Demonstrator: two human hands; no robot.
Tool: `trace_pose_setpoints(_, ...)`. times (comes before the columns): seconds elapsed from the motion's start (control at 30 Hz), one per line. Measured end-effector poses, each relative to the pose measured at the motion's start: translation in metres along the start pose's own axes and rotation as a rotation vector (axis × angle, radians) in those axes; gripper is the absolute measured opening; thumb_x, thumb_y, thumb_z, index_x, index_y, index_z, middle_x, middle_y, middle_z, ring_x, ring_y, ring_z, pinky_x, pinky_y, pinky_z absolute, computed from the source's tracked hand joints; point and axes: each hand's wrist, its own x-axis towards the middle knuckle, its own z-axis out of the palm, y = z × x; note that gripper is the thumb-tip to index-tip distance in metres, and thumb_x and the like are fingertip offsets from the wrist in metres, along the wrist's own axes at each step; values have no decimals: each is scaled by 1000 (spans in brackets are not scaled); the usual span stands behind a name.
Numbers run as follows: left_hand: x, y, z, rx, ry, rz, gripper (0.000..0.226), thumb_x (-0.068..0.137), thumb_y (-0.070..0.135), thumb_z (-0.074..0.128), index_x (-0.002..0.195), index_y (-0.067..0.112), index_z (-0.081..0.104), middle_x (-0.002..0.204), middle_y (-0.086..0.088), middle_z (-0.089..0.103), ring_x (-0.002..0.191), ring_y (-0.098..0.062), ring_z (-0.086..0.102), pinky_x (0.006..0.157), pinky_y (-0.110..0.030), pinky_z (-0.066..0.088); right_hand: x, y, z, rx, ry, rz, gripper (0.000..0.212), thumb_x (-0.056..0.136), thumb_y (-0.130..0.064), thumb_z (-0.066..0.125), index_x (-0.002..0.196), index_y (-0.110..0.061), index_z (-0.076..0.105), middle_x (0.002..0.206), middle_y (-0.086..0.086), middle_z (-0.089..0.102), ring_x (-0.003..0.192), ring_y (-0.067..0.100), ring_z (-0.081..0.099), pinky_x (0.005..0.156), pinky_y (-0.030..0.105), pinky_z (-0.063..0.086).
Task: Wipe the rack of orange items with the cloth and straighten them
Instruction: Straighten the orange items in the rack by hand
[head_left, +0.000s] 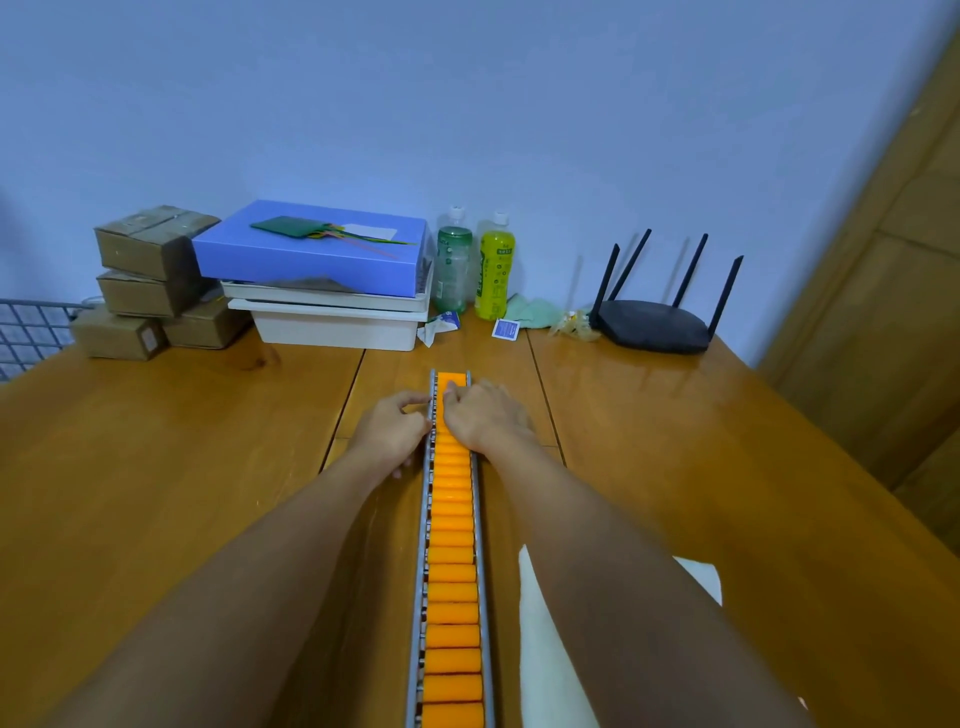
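The rack (425, 519) lies on the table (208, 441), long axis pointing straight away toward the wall, orange items (452, 571) crosswise in it, cloth (550, 649) just right. Near its far end the left hand (392, 431) seems to pinch the left rail. The right hand (483, 415) grips the orange items with curled fingers.

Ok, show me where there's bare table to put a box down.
Left of the rack, the wood in front of the boxes and trays is bare. Right of it, the stretch between router and cloth is bare too. The back edge, bottles included, is crowded.
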Motion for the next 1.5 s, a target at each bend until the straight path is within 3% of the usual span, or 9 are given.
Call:
trace_pose_setpoints(0.3, -6, -1, 0, 24, 64, -12, 18, 98, 26, 65, 115, 18, 65, 79, -7, 67, 60, -18, 58, 46, -30, 46, -25, -1, -6, -43, 4, -16, 60, 105, -47, 19, 132, -15, 62, 134, 11, 56, 126, 29, 46, 101, 45, 37)
trace_pose_setpoints(0.5, -21, -3, 5, 110, 133, 26, 16, 99, 30, 64, 108, 18, 70, 86, -3, 68, 79, -20, 64, 70, -38, 55, -41, 0, -6, -66, 8, -16, 60, 105, -48, 20, 129, -15, 63, 130, 9, 58, 124, 27, 46, 101, 45, 35)
trace_pose_setpoints(0.6, -32, -3, 5, 148, 151, 47, 12, 99, 27, 63, 106, 18, 70, 88, -2, 68, 83, -19, 64, 69, -33, 50, -49, -1, -7, -89, 10, -18, 59, 105, -48, 20, 128, -14, 63, 129, 9, 59, 124, 27, 47, 101, 45, 35)
trace_pose_setpoints(0.77, -50, -3, 4, 169, 157, 57, 5, 99, 26, 64, 101, 22, 67, 85, 0, 68, 83, -19, 66, 78, -41, 57, -65, 1, -8, -62, 10, -22, 60, 105, -48, 20, 125, -13, 64, 127, 9, 61, 123, 27, 47, 102, 44, 35)
trace_pose_setpoints(1.4, -112, -6, -1, 306, 142, 97, 12, 97, 27, 65, 108, 21, 67, 84, 2, 67, 79, -15, 65, 76, -38, 59, -135, -1, -24, -143, -37, -74, 53, 106, -42, 20, 130, -17, 60, 130, 8, 60, 126, 29, 44, 105, 46, 29)
trace_pose_setpoints(1.5, -121, -7, -2, 316, 137, 98, 13, 98, 26, 65, 109, 20, 67, 85, 2, 66, 80, -15, 65, 76, -37, 59, -143, -2, -26, -172, -29, -77, 53, 105, -42, 21, 122, -15, 64, 126, 8, 63, 123, 28, 45, 103, 45, 30)
